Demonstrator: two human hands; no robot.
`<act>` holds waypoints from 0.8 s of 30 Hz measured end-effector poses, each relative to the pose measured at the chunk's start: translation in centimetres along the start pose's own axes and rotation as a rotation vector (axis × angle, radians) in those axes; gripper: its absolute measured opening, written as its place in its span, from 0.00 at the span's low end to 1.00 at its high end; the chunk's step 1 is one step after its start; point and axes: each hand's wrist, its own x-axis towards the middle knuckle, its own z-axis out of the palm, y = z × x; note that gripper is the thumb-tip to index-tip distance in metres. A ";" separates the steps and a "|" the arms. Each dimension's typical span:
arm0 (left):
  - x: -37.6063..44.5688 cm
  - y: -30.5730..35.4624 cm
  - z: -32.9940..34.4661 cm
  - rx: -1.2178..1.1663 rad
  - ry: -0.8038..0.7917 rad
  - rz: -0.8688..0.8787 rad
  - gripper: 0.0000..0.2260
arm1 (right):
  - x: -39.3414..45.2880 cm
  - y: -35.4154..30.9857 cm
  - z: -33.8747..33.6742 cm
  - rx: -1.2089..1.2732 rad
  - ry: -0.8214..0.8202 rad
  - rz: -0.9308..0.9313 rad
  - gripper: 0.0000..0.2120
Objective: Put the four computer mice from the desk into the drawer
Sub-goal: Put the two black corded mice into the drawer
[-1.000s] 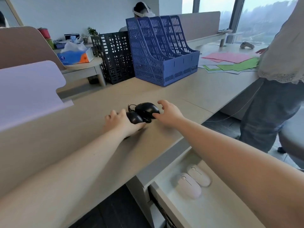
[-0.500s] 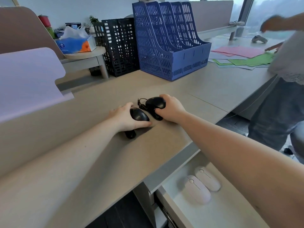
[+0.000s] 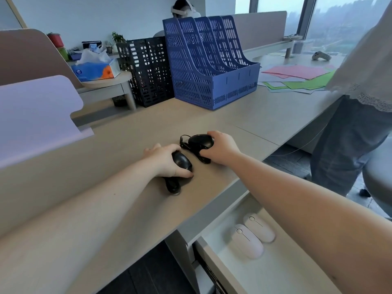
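Two black wired mice lie on the beige desk (image 3: 106,209). My left hand (image 3: 165,161) is closed around the nearer black mouse (image 3: 181,161), whose bundled cable sticks out below my palm. My right hand (image 3: 220,148) grips the farther black mouse (image 3: 198,141), its cable coiled beside it. Below the desk edge the white drawer (image 3: 275,272) stands pulled out, with two pale pink mice inside it side by side, the front pink mouse (image 3: 247,240) and the back pink mouse (image 3: 259,228).
A blue file rack (image 3: 212,64) and a black mesh rack (image 3: 148,71) stand at the back of the desk. Coloured paper sheets (image 3: 297,77) lie to the right. A person in jeans (image 3: 350,134) stands close at the right. A tissue box (image 3: 95,70) sits on a side table.
Both hands have closed over the two black mice. The left mouse has been drawn toward me and apart from the other one. The standing person's arm has dropped out of sight.
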 end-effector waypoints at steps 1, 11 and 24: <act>-0.1 0.2 0.1 0.004 0.002 -0.006 0.38 | -0.4 0.2 -0.2 0.017 0.002 0.009 0.32; -4.6 5.5 0.4 0.002 0.034 0.051 0.39 | -6.6 2.4 -5.7 0.048 0.071 0.023 0.25; -16.1 16.6 11.6 0.016 -0.128 0.276 0.36 | -21.9 15.5 -7.5 0.075 0.142 0.282 0.31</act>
